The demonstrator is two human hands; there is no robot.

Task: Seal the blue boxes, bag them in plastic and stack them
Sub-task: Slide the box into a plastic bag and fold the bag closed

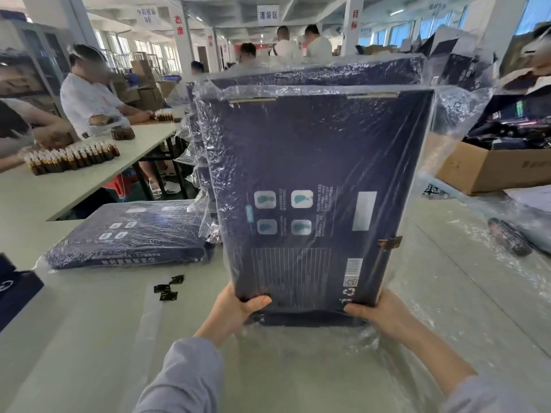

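blue box (313, 174): large, flat, dark blue, held up on end at the middle of the counter (89, 338), printed face toward the camera, top leaning away. sheathed in a clear plastic bag (456, 120), with loose film gathered below its near edge.
left hand (235, 308): grasping the box's near left corner, thumb on the printed face, fingers curled behind.
right hand (378, 311): grasping the near right corner the same way.
stack of bagged boxes (313, 74): directly behind the held box, farther off.
flat bagged box (131, 236): lying on the counter, left of the held box.
black sachets (168, 289): a few, on the counter near the flat bagged box.
cardboard carton (483, 171): far right, open, holding dark items.
brown bottles (71, 159): in rows on a separate table, far left.
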